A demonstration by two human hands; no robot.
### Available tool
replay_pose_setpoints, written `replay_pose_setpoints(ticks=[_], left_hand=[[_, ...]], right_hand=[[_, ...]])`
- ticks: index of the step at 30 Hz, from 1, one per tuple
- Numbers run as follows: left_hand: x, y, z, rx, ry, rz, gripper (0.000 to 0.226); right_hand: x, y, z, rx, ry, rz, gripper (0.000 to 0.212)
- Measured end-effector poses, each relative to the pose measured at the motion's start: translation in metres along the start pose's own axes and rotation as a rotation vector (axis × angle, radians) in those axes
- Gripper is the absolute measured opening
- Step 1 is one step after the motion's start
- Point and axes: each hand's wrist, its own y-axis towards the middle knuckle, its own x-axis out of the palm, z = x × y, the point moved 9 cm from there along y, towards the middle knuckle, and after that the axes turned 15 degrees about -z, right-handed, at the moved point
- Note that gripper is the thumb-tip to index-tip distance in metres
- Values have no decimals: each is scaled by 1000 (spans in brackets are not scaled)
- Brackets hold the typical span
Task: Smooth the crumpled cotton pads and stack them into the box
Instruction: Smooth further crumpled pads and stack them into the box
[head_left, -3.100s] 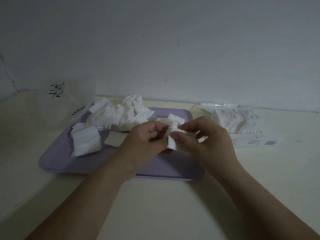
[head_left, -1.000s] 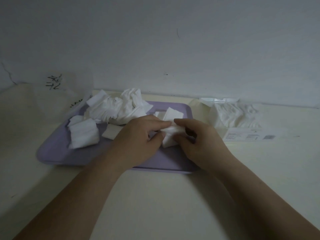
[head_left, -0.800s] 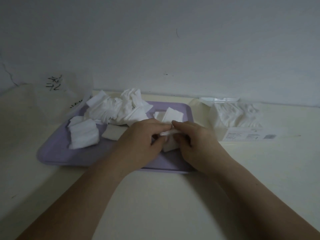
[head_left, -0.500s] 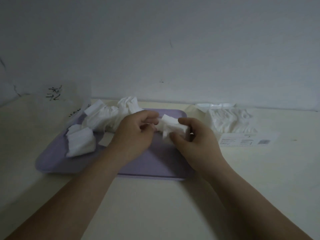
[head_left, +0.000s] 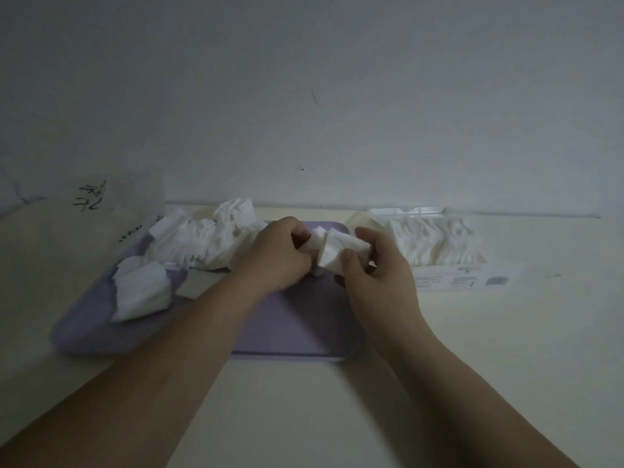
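Note:
Both hands hold a crumpled white cotton pad [head_left: 334,248] just above the far part of the lilac tray [head_left: 293,329]. My left hand [head_left: 273,256] pinches its left end, my right hand [head_left: 376,268] grips its right side with thumb in front. A heap of crumpled pads [head_left: 206,238] lies at the tray's back left. A smaller bunch of pads [head_left: 141,290] lies at the tray's left. A single flat pad [head_left: 199,283] rests between them. The clear box [head_left: 435,244] to the right of the tray holds a row of white pads.
A clear plastic bag [head_left: 111,214] with black writing stands at the back left, against the wall. A white label [head_left: 466,282] shows on the box's front. The cream table [head_left: 304,410] runs toward me in front of the tray. The wall closes the back.
The hands pressed the pad down on the tray about a second ago, then lifted it. Now they hold it a little higher and further back, pulled apart at its ends.

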Motion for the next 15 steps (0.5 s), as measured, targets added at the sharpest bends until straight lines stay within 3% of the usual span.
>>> replay_pose_setpoints(ticks=[5, 9, 15], left_hand=[[-22, -23, -16, 46, -321, 46, 32], [-24, -46, -31, 53, -663, -60, 30], [-19, -61, -33, 168, -434, -54, 18]], right_hand=[[-4, -2, -2, -5, -28, 52, 44], [1, -3, -4, 15, -91, 7, 41], [0, -5, -9, -3, -181, -14, 34]])
